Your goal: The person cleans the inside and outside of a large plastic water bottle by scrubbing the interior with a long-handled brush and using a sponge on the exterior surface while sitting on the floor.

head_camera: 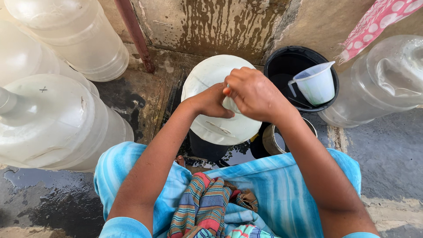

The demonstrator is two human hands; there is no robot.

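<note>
A large translucent white water jug (216, 75) stands upright in front of my knees, seen from above. Both my hands are at its neck. My left hand (210, 102) is wrapped around the neck from the left side. My right hand (253, 93) is closed over the top of the neck, covering the mouth; a small orange bit shows at my fingertips. The cap or mouth itself is hidden under my fingers. My lap is covered by blue cloth with a striped cloth bundled on it.
Several big empty water jugs lie at the left (53, 119) and one at the right (379, 83). A black bucket (282, 61) holds a white measuring jug (315, 83). A small metal tin (273, 139) sits near my right forearm. The floor is wet, with a stained wall behind.
</note>
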